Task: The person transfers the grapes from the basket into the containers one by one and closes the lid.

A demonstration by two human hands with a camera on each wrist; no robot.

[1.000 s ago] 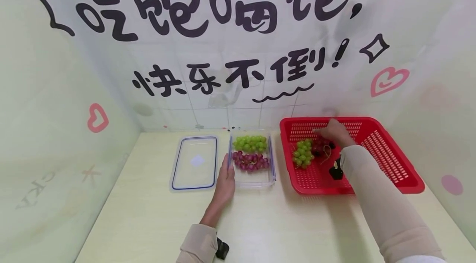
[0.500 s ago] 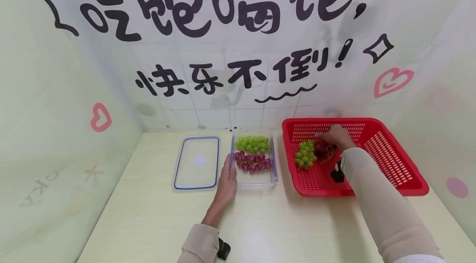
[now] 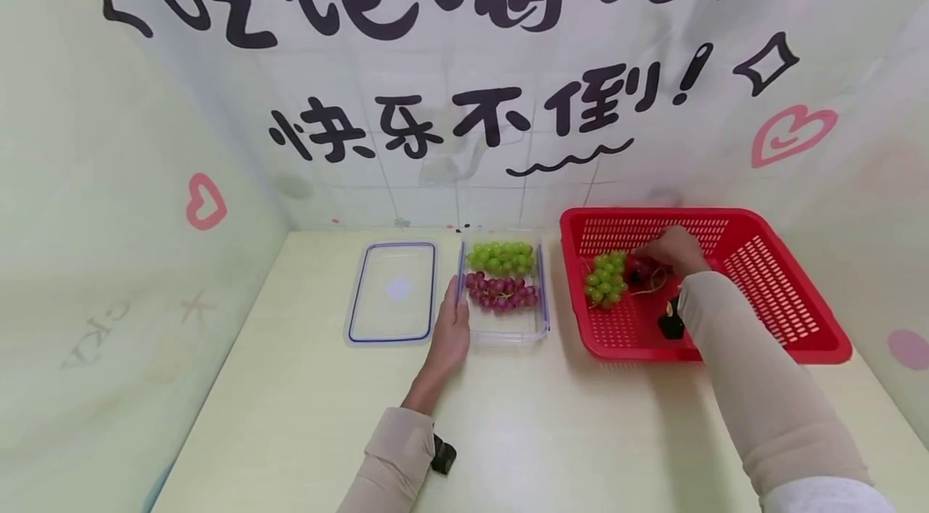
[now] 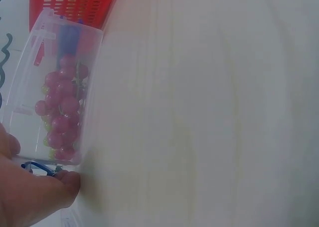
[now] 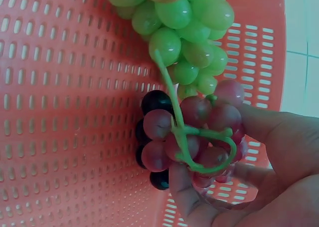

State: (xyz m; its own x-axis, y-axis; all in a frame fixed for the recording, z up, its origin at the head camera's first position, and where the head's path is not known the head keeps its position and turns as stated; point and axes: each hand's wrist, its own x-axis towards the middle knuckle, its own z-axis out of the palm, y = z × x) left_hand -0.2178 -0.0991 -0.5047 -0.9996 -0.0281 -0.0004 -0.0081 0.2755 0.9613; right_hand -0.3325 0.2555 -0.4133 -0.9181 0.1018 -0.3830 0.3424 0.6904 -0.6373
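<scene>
My left hand (image 3: 452, 329) holds the left side wall of a clear container (image 3: 508, 333), fingers along the outside. Inside it lie green grapes (image 3: 501, 257) at the back and purple-red grapes (image 3: 501, 293) in front of them. In the left wrist view the thumb and a fingertip are at the container's near end (image 4: 30, 132). My right hand (image 3: 681, 248) is down in the red basket (image 3: 602, 353); the right wrist view has its fingers curled round a red grape bunch (image 5: 199, 137) with a green stem. Dark grapes (image 5: 157, 102) show beside that bunch, green grapes (image 5: 192, 32) above.
A clear lid (image 3: 392, 295) with a blue rim lies flat on the pale table (image 3: 508, 424), left of the container. Behind the table stands a white wall sheet (image 3: 348, 198) with black writing. The basket stands near the right side, its high walls around the right hand.
The head view has tilted down slightly. My right hand has shifted a little within the basket, at the red grapes. My left hand has stayed on the container.
</scene>
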